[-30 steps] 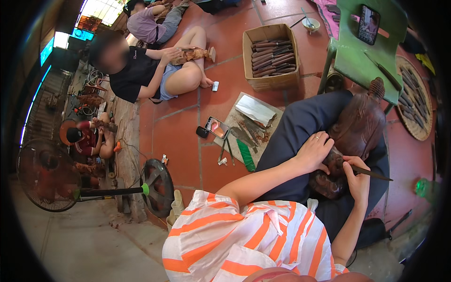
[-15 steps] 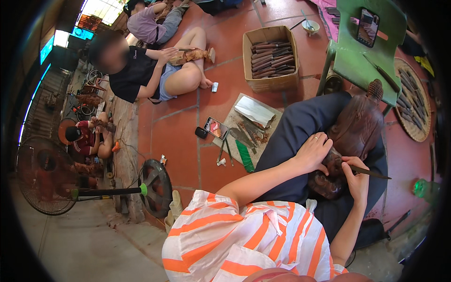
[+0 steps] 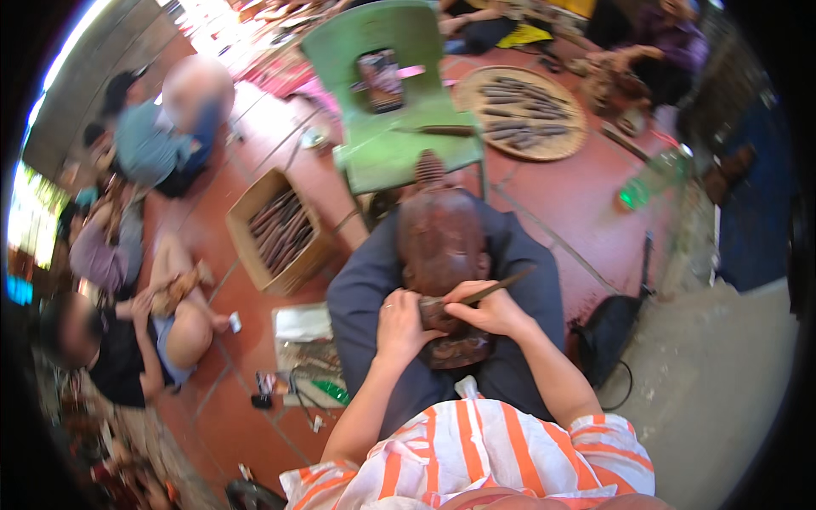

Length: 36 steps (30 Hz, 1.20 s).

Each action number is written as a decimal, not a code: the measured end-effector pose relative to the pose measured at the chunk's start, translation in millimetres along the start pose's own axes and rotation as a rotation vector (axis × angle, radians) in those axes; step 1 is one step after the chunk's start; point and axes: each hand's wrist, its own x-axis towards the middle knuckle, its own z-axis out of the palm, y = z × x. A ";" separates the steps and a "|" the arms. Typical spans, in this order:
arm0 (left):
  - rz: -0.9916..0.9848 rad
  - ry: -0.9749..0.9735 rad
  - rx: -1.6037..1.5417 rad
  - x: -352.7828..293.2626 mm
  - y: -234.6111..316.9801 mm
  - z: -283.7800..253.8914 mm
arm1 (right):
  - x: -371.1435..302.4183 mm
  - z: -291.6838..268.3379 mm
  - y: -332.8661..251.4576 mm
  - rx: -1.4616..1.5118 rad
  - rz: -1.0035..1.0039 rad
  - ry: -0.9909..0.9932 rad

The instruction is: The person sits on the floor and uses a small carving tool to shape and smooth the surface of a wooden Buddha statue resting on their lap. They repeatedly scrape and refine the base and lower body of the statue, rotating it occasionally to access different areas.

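A dark reddish-brown carved wooden statue [image 3: 442, 229] with a knobbed, pointed top lies across my lap, between my thighs in dark trousers. My left hand [image 3: 403, 327], a ring on one finger, grips the statue's side near its lower part. In my right hand [image 3: 493, 310] is a slim carving tool [image 3: 508, 282], held like a pen with its long end pointing up and right. The fingers of that hand press against the carving close to my left fingers. The tool's working tip is hidden by my hand.
Ahead stands a green chair [image 3: 382, 157] bearing a phone [image 3: 380, 81] and a knife [image 3: 455, 130]. A round woven tray [image 3: 544, 155] of tools lies beyond. Left are a cardboard box [image 3: 308, 265] of tools and a seated person [image 3: 123, 357]. Right are a green bottle [image 3: 650, 180] and black bag [image 3: 608, 336].
The view has turned to the right, so the statue and chair now sit near the middle. Both hands keep their hold on the statue and the tool.
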 end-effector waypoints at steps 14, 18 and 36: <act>0.000 -0.011 0.054 -2.6 3.8 1.8 | -4.6 -3.9 -4.2 -0.021 -0.004 0.017; 0.010 -0.002 0.054 1.4 -0.9 7.3 | -4.5 -2.7 -1.8 -0.030 -0.008 0.015; 0.022 -0.021 0.043 1.0 5.5 3.2 | -3.0 -3.5 8.8 -0.053 -0.035 0.062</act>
